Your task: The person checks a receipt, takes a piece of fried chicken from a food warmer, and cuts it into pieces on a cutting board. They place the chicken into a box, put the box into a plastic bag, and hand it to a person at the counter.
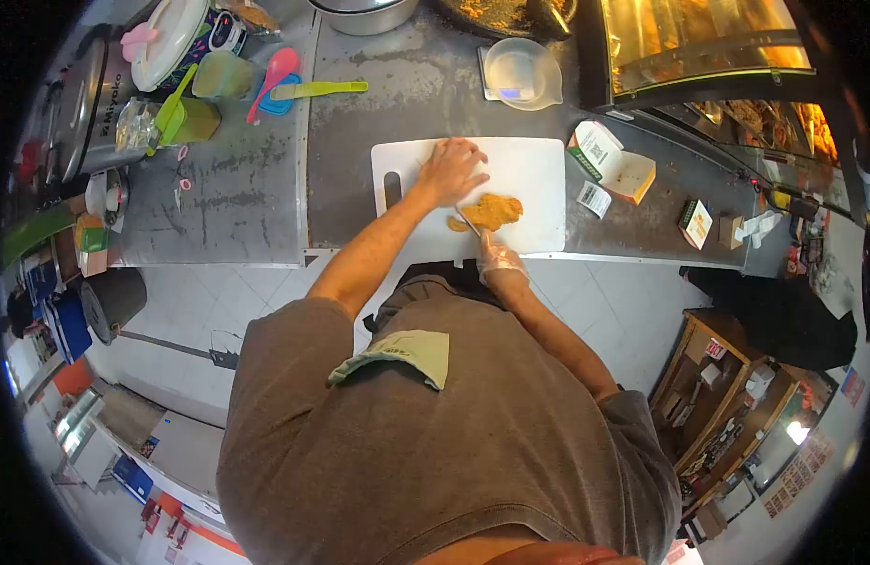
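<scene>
A golden-brown breaded fried cutlet (496, 209) lies on a white cutting board (534, 160), with a small strip of it at the left end. My right hand (501, 262), in a clear plastic glove, is closed on a knife (468, 220). The blade points up and left, between the strip and the larger piece. My left hand (454, 171) rests bare on the board just above and left of the cutlet, fingers apart. Nothing shows in it.
An open paper box (633, 177) sits right of the board, near a heated glass display case (708, 56). Behind the board stands a clear plastic bowl (524, 73). Leftward lie a pink spoon (280, 68), green tongs (322, 89) and tubs. The counter's front edge runs under the board.
</scene>
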A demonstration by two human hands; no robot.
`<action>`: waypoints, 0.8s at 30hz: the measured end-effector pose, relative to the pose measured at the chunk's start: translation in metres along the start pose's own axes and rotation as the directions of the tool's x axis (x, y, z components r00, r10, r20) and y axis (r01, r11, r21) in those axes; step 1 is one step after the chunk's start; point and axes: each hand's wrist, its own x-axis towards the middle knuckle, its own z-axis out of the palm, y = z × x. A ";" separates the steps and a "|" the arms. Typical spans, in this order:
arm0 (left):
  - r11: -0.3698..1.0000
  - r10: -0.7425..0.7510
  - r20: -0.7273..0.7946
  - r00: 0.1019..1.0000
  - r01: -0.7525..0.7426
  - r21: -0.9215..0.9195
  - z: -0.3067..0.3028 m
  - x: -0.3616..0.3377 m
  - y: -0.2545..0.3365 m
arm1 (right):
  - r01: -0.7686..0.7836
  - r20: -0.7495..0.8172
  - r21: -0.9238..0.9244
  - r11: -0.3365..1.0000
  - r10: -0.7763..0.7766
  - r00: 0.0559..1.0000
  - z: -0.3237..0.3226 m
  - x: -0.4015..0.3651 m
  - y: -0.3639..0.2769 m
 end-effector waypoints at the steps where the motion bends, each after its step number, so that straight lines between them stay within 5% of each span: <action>1: 0.999 -0.046 -0.022 0.999 0.045 -0.030 -0.002 0.003 -0.003 | -0.003 -0.005 0.006 1.000 0.003 1.000 -0.017 -0.015 -0.010; 3: 0.994 -0.065 -0.083 0.994 0.057 -0.093 0.005 0.015 -0.007 | 0.007 0.019 -0.062 0.998 -0.006 1.000 -0.087 -0.052 -0.045; 5: 0.959 -0.040 -0.064 0.997 0.020 -0.282 0.018 0.019 0.001 | -0.046 0.014 -0.063 0.997 0.047 0.999 -0.088 -0.052 -0.038; 7: 0.971 -0.046 0.015 0.999 0.049 -0.236 0.011 0.017 0.013 | -0.176 0.045 0.055 0.983 0.173 0.984 -0.073 -0.038 -0.027; 9: 0.997 0.072 0.041 0.997 -0.071 -0.021 0.010 0.018 0.012 | -0.091 -0.098 0.219 0.971 0.115 0.989 -0.032 -0.017 -0.005; 11: 0.998 0.046 0.015 0.999 -0.046 -0.046 0.011 0.016 0.005 | -0.026 -0.086 0.094 0.995 0.034 0.996 -0.012 0.008 0.007; 12: 0.997 0.029 -0.013 0.999 -0.030 -0.065 0.011 0.020 0.000 | -0.061 0.012 0.040 0.997 0.060 0.998 -0.072 -0.021 -0.030; 14: 0.976 -0.041 -0.023 0.999 0.035 -0.214 0.005 0.035 0.000 | 0.001 -0.047 -0.089 0.996 -0.006 0.999 -0.084 -0.026 -0.019; 16: 0.966 0.044 -0.069 0.997 -0.060 -0.252 0.028 0.040 0.003 | 0.042 -0.066 -0.211 0.977 -0.058 0.996 -0.077 -0.031 -0.009; 17: 0.947 0.127 -0.128 0.984 -0.158 -0.278 0.035 0.043 0.002 | 0.032 -0.068 -0.179 0.983 -0.045 0.997 -0.068 -0.023 -0.003; 21: 0.995 0.090 -0.011 0.996 -0.091 -0.035 0.024 0.043 0.004 | 0.070 -0.109 -0.079 0.994 -0.078 0.991 -0.040 0.007 0.014; 23: 0.994 0.060 -0.074 0.995 -0.066 -0.085 0.022 0.046 0.004 | -0.193 0.014 0.197 0.961 0.194 0.981 -0.062 0.004 0.003; 24: 0.985 0.045 -0.101 0.994 -0.061 -0.163 0.025 0.051 0.000 | -0.186 -0.003 0.205 0.961 0.191 0.982 -0.085 -0.011 -0.005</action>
